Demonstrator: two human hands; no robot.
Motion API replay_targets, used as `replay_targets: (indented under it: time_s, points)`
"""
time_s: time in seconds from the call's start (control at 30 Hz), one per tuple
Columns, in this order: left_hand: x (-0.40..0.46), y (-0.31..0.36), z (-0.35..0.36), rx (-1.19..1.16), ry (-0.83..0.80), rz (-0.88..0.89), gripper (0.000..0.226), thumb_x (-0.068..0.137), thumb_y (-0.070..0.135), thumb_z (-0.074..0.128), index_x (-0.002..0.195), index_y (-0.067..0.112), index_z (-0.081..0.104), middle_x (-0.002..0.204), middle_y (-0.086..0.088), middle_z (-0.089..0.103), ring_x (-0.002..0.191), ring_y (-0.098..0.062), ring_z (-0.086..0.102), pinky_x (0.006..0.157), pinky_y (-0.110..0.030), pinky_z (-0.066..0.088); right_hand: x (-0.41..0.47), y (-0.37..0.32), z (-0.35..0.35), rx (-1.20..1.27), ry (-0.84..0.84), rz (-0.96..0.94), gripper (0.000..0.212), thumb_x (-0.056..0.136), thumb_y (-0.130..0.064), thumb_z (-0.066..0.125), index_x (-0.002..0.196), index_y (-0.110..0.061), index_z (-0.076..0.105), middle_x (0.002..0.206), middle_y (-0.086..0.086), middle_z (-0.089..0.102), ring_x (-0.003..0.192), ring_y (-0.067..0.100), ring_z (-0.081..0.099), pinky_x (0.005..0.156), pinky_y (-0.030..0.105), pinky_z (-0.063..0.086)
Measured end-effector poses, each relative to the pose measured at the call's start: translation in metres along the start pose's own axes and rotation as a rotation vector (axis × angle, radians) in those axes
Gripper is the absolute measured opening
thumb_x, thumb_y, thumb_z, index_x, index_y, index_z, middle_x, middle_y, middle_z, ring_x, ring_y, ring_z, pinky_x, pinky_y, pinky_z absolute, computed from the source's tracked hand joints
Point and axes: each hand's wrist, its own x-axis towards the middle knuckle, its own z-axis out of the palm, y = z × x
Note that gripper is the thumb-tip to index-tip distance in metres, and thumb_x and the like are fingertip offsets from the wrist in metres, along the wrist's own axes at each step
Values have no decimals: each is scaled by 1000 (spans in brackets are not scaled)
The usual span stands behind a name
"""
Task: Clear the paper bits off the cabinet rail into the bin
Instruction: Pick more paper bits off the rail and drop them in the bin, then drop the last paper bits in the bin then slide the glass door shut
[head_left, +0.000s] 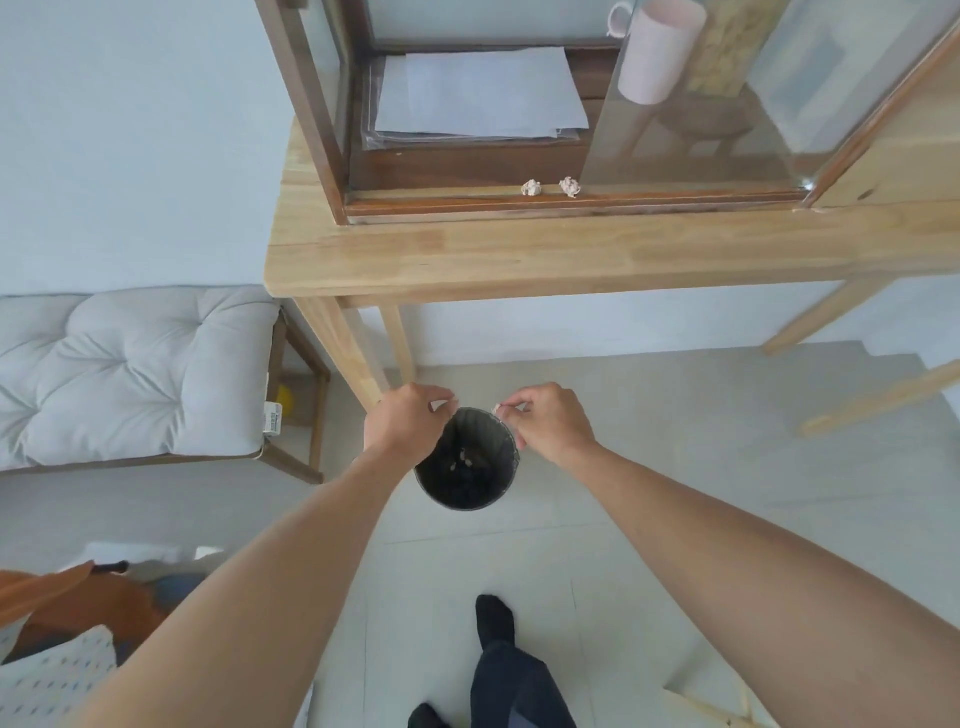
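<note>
Two crumpled pale paper bits (532, 187) (570, 186) lie on the dark wooden cabinet rail (649, 200), left of the glass door. A small black bin (470, 496) stands on the floor below, with several paper bits inside it. Both hands hover over the bin's far rim. My right hand (551, 422) pinches a small paper bit (496, 410) between thumb and finger. My left hand (406, 423) has its fingers curled with the fingertips together; I see nothing in it.
The cabinet sits on a light wooden table (467, 254), whose legs stand behind the bin. Inside the cabinet are white sheets (483, 93) and a pink roll (657, 52). A cushioned grey bench (130, 374) is at the left. My feet in dark socks (496, 621) are on the tiled floor.
</note>
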Motion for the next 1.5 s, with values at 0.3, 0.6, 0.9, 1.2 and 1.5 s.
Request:
replay_targets:
  time_s: [0.3, 0.6, 0.9, 1.2, 1.5]
  points:
    - [36, -16, 47, 24, -62, -136, 18, 98, 45, 63, 107, 42, 78, 86, 8, 71, 83, -25, 68, 73, -39, 59, 48, 21, 21, -17, -90, 49, 18, 99, -38, 72, 92, -26, 83, 50, -11, 71, 58, 5, 68, 63, 27, 50]
    - [47, -31, 54, 53, -82, -182, 34, 97, 45, 65, 130, 39, 70, 100, 6, 75, 91, -24, 70, 82, -44, 62, 57, 28, 22, -1, -84, 76, 31, 99, -36, 72, 124, -20, 76, 59, -11, 70, 78, 8, 75, 87, 34, 58]
    - [29, -15, 12, 65, -4, -134, 43, 93, 59, 64, 131, 42, 68, 103, 8, 77, 86, -20, 72, 76, -42, 64, 35, 8, -5, 18, 20, 13, 35, 99, -39, 72, 128, -20, 75, 54, -10, 69, 71, 8, 72, 87, 36, 61]
    - [-11, 23, -48, 80, 74, -9, 46, 95, 59, 62, 137, 41, 64, 97, 11, 75, 90, -17, 70, 80, -38, 61, -18, -31, -38, 123, 129, -27, 35, 100, -37, 72, 131, -22, 74, 64, -6, 73, 78, 15, 73, 90, 37, 59]
    - [-29, 65, -116, 62, 175, 87, 46, 96, 57, 64, 138, 36, 64, 115, 8, 73, 78, -9, 62, 55, -21, 41, -46, -80, -86, 181, 259, -105, 37, 99, -39, 72, 132, -23, 73, 70, -2, 79, 82, 20, 76, 90, 43, 62]
